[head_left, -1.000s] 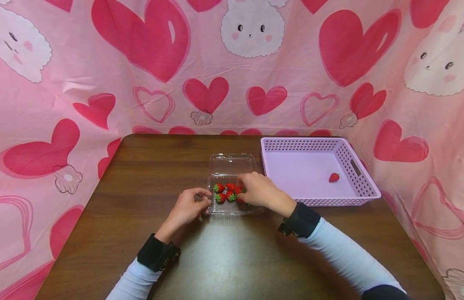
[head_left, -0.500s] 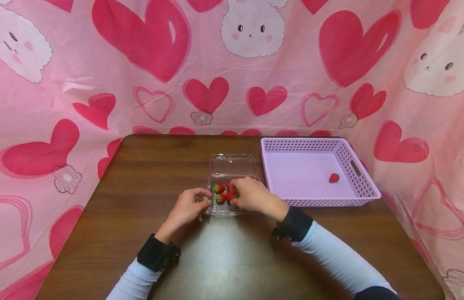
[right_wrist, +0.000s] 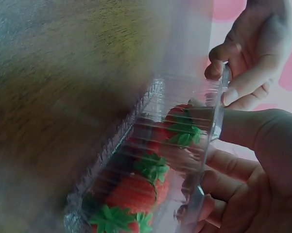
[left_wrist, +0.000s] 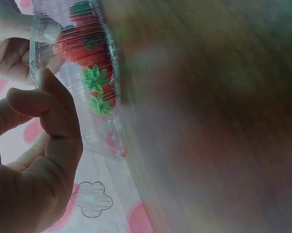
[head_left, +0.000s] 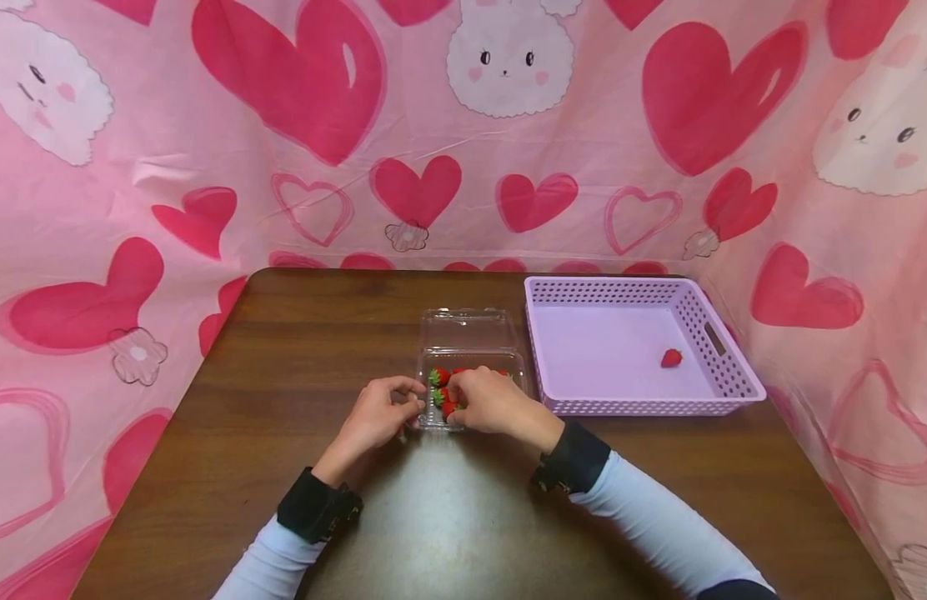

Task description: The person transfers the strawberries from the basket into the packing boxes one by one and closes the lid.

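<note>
A clear plastic clamshell box (head_left: 512,360) lies with its lid (head_left: 467,331) folded back, in the middle of the table. Several strawberries with green leaf caps are in it, among them one (head_left: 438,377) at the left. My left hand (head_left: 378,410) pinches the box's left rim between thumb and finger. Inside the box, the fingers of my right hand (head_left: 497,402) hold a strawberry (head_left: 449,411) near the front left; its leafy cap (right_wrist: 184,128) shows through the ribbed wall in the right wrist view. My right hand covers much of the other fruit.
A lilac perforated basket (head_left: 606,354) stands right of the box, close beside it. One strawberry (head_left: 671,358) lies in its right part. Brown wooden table (head_left: 313,333) surrounds both, and a pink heart-patterned cloth (head_left: 321,108) hangs behind and at the sides.
My right hand has moved left and toward the front within the box, from the right-hand strawberries to the front left. My left hand has stayed at the rim.
</note>
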Tool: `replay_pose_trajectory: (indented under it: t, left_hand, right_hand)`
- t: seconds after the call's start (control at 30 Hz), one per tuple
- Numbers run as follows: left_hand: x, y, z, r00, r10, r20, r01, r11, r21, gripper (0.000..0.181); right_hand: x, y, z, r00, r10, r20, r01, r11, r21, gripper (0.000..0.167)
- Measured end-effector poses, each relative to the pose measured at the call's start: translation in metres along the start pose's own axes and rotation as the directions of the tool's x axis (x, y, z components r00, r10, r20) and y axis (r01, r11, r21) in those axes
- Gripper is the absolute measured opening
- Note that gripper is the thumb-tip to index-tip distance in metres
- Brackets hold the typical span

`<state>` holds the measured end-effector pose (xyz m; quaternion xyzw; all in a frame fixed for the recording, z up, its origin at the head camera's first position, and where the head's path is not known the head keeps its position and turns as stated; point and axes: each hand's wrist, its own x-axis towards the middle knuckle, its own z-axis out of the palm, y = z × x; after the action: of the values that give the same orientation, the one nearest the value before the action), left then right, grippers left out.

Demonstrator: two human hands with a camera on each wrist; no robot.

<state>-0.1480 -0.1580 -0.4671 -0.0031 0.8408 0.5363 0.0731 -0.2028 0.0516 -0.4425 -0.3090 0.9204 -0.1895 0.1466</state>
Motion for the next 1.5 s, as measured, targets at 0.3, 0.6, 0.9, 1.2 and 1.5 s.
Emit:
replay_pose_trajectory:
  t: [0.3, 0.6, 0.9, 1.2, 1.5]
  left_hand:
    - [0.000, -0.001, 0.001, 1.000, 0.002, -0.001, -0.002, 1.000, 0.003, 0.017]
    - [0.000, -0.001, 0.001, 1.000, 0.013, 0.003, -0.013, 1.000, 0.003, 0.019]
    - [-0.001, -0.001, 0.001, 1.000, 0.012, -0.007, -0.012, 1.000, 0.013, 0.018]
    - [-0.001, 0.000, 0.001, 1.000, 0.016, -0.004, -0.016, 1.000, 0.006, 0.017]
    - [-0.001, -0.001, 0.002, 1.000, 0.015, -0.008, -0.015, 1.000, -0.003, 0.018]
  right_hand:
    - [0.007, -0.001, 0.005, 1.000, -0.018, 0.011, 0.018, 1.000, -0.003, 0.023]
    - [0.013, -0.001, 0.011, 0.999, -0.030, 0.017, 0.030, 0.999, 0.021, 0.019]
    - [0.014, -0.001, 0.010, 0.999, -0.031, 0.013, 0.031, 0.999, 0.029, 0.018]
    - [0.010, 0.002, 0.003, 1.000, -0.031, 0.005, 0.031, 0.996, 0.084, 0.017]
    - [0.005, 0.006, -0.017, 0.997, -0.033, -0.065, 0.042, 0.989, 0.145, 0.001]
